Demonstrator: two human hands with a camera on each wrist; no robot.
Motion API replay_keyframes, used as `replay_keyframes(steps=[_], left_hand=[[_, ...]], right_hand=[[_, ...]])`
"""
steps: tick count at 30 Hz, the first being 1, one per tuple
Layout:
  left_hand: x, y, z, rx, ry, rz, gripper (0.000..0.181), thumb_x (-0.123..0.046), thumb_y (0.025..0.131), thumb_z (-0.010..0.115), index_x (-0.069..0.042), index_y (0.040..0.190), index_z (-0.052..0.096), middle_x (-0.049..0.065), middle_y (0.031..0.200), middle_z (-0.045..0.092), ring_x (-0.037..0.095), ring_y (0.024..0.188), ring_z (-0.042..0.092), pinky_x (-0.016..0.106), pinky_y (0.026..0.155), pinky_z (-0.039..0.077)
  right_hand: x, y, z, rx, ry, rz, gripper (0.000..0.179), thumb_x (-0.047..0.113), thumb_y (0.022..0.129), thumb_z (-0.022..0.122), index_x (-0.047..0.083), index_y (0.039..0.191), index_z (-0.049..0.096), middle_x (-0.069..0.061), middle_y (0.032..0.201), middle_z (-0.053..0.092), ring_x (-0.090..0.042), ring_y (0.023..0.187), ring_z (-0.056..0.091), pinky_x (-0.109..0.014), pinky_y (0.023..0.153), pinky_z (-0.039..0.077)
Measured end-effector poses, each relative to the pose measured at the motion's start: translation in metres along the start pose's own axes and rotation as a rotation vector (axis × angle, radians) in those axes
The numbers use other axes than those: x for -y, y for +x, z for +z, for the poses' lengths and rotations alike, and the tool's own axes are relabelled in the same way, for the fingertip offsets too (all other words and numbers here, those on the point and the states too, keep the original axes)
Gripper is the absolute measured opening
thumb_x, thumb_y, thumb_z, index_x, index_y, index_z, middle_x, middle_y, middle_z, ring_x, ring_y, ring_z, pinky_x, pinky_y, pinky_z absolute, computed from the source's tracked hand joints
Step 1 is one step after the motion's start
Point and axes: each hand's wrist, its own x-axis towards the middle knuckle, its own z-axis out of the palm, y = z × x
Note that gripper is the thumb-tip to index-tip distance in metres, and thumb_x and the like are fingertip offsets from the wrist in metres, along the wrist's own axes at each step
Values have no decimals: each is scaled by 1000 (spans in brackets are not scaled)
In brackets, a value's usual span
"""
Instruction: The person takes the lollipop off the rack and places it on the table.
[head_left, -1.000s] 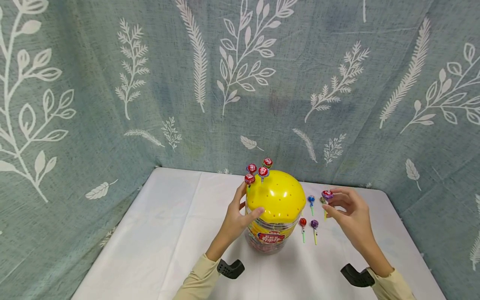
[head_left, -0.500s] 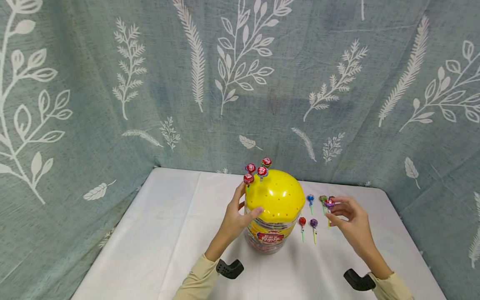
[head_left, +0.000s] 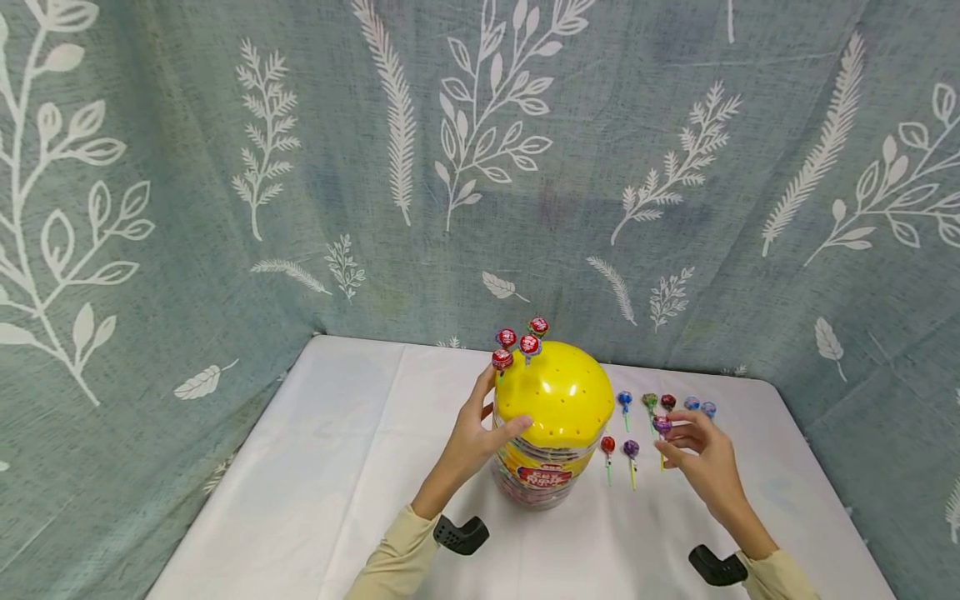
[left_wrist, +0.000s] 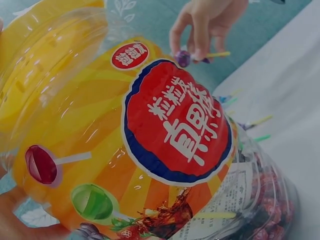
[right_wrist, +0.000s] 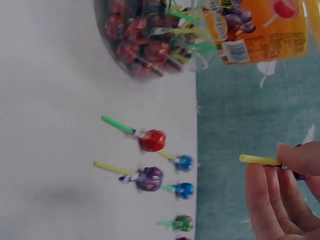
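Observation:
A clear candy jar point(head_left: 534, 487) with a yellow and red label stands on the table, topped by a domed yellow lid point(head_left: 566, 400) full of small holes. My left hand point(head_left: 476, 429) grips its left side, thumb on the lid's front and fingers round the back. Several lollipops point(head_left: 529, 344) stick up from the lid's far left. Right of the jar, my right hand point(head_left: 701, 458) pinches a purple lollipop point(head_left: 662, 425) by its yellow stick point(right_wrist: 257, 159), upright. The left wrist view shows its purple head point(left_wrist: 183, 58) between the fingertips.
Loose lollipops lie on the white table point(head_left: 375, 500) right of the jar: a red one point(head_left: 607, 446), a purple one point(head_left: 631, 449), a blue one point(head_left: 625, 399), a green one point(head_left: 650, 401) and others behind my right hand. A patterned curtain point(head_left: 555, 167) hangs behind the table.
My right hand has moved toward me with the purple lollipop, uncovering lollipops behind it, among them two blue ones. My left hand has stayed on the jar.

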Motion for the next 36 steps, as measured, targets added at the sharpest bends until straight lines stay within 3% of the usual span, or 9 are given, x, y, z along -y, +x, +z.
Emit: replay_keyframes(steps=[5,8,13,18,28,36], left_hand=[[1,2,0,4,0,1,83,-32,84,65,-15,151,20,11,151,28,31,137,26,57,105,28],[2,2,0,6,1,-6,83,-33,84,65,-16,151,20,10,151,29,30,137,26,56,105,28],[2,2,-1,10,1,2,83,-32,84,65,-15,151,19,10,152,28,30,137,26,56,105,28],[2,2,-1,14,1,-2,83,-32,84,64,-15,152,19,11,152,27,30,138,25,55,106,28],[0,1,0,10,4,-15,84,-33,85,63,-14,152,17,11,152,26,30,139,24,56,106,27],[37,10,4,3,18,-13,86,-33,84,65,-23,152,14,5,154,24,27,139,22,55,106,28]], right_hand=[[-20,4,2,9,-7,15,42,5,81,72,1,119,53,-20,92,62,-13,73,64,-34,56,56],[-56,11,6,-11,-21,0,43,11,80,75,7,118,55,-13,88,63,-13,71,65,-43,49,53],[-130,26,13,-38,-47,-39,43,24,80,76,19,118,56,-5,87,63,-14,70,66,-33,45,53],[-158,32,17,-48,-21,9,42,21,78,77,22,116,57,-7,86,62,-18,68,66,-31,49,54],[-155,27,21,-26,-121,123,43,17,79,77,15,116,56,-9,86,63,-17,64,63,-30,49,54],[-85,10,17,10,-83,202,38,1,78,72,1,112,55,-14,81,62,-18,63,61,-32,46,52]])
